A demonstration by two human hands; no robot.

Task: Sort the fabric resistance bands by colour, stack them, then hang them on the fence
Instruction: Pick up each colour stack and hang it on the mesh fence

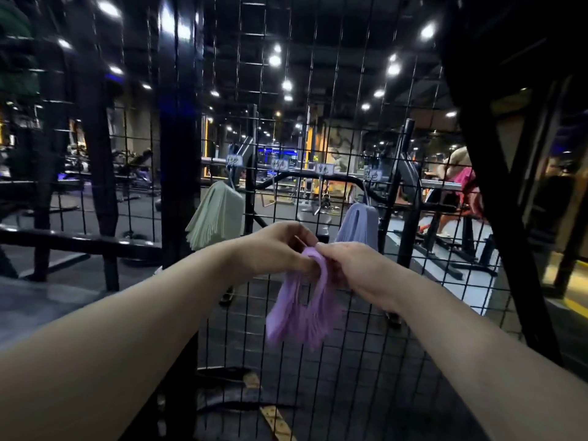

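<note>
A stack of purple fabric bands (302,308) hangs folded from both my hands in front of the black wire fence (356,345). My left hand (273,249) grips the top of the stack, fingers curled through its loop. My right hand (353,265) pinches the same top edge from the right. On the fence, a pale green stack of bands (218,214) hangs from a hook at the left. A lavender-blue stack (358,226) hangs from a hook at the right, just above my right hand.
Small labels (324,168) are clipped along the fence above the hooks. A thick black post (178,186) stands left of the green stack. Behind the mesh are gym machines and a person in pink (458,183) at the right. A slanted black beam (502,186) crosses the right side.
</note>
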